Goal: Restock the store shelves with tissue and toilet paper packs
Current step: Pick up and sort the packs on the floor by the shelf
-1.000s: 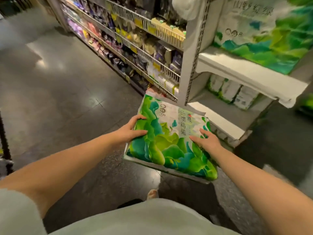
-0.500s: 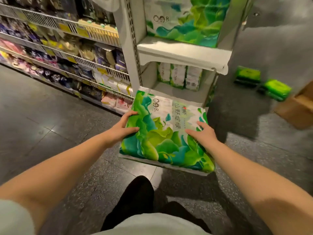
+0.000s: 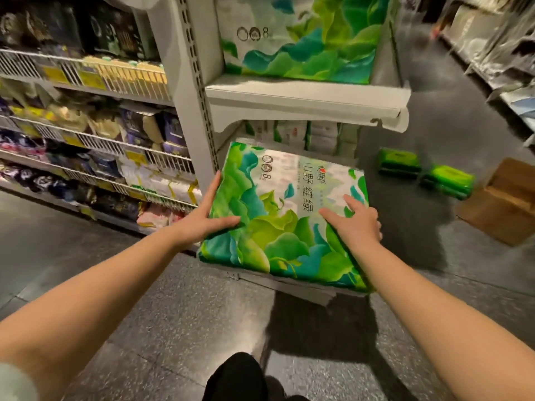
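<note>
a large flat rectangular pack of tissue in glossy plastic wrap (image 3: pixel 278 221), printed with overlapping green and teal leaf shapes on a pale ground, is held out in front of the white metal end shelf (image 3: pixel 304 96), level with its lower bay. the wrap looks smooth and slightly slack, with soft creases near the near edge, and dark characters run down its pale upper right part.

the left hand (image 3: pixel 202 218) grips the pack's left edge: the thumb lies across the top face, the straight fingers run along the side, close together. the right hand (image 3: pixel 356 224) lies on the top face near the right edge, fingers spread and fairly straight; the tips past the edge are hidden, so how far they wrap cannot be told.

beyond the fingertips, small pale packs (image 3: pixel 304 134) stand upright in the lower bay, and a matching leaf-print pack (image 3: pixel 304 39) sits on the shelf above. right of the right fingers, two bright green packs (image 3: pixel 425 172) lie on the speckled dark floor (image 3: pixel 173 314) beside a brown cardboard box (image 3: pixel 503 201). left of the left fingers, wire-fronted shelves (image 3: pixel 101 146) hold soft bagged goods.
</note>
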